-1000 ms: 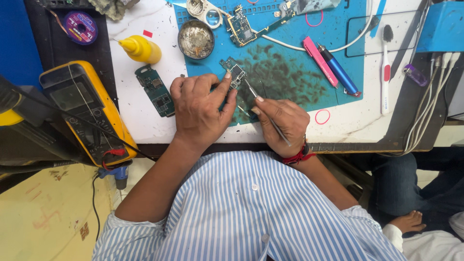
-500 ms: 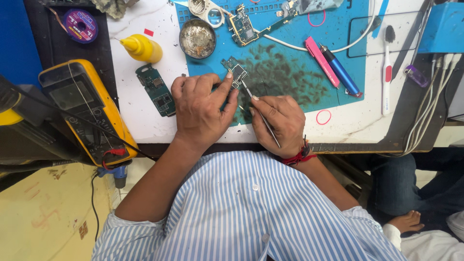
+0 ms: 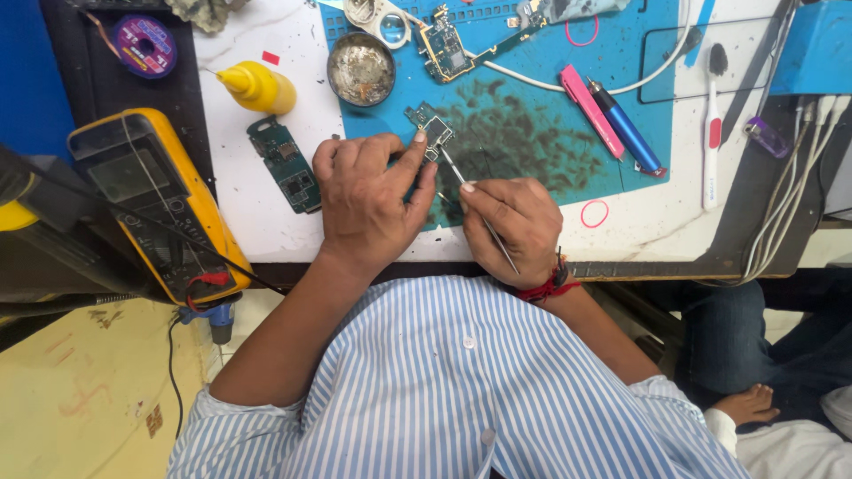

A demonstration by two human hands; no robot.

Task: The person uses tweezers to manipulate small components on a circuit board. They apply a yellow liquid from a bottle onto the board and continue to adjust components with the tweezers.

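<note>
Circuit board (image 3: 429, 127), small and green, sits on the blue work mat (image 3: 532, 151) just beyond both hands, and that is where everything is happening; the left hand (image 3: 368, 200) lies palm down over the mat's near edge, index and thumb stretched forward so the fingertip presses on the board's near corner, pinning it flat rather than lifting it; the right hand (image 3: 510, 222) is curled closed around thin metal tweezers (image 3: 470, 200), held like a pen; the tool's long axis runs on a diagonal, from the butt near the wrist up and to the left, with the tip landing at the board's right edge; so the board lies ahead and to the left of the right hand's grip, directly ahead of the left fingertips, and the left hand is the nearer of the two, already touching it; the board's own long side looks tilted, running roughly up-left to down-right.

Now the hard parts; the left fingers cover the board's near portion, so its full outline is a guess; whether the tweezer tips are pinched on a component or merely prodding, I cannot tell, too small; the tweezers' middle is buried in the right fist; a second green board (image 3: 286, 164) lies apart on the white tabletop (image 3: 248, 213), left of the left hand, untouched.
</note>
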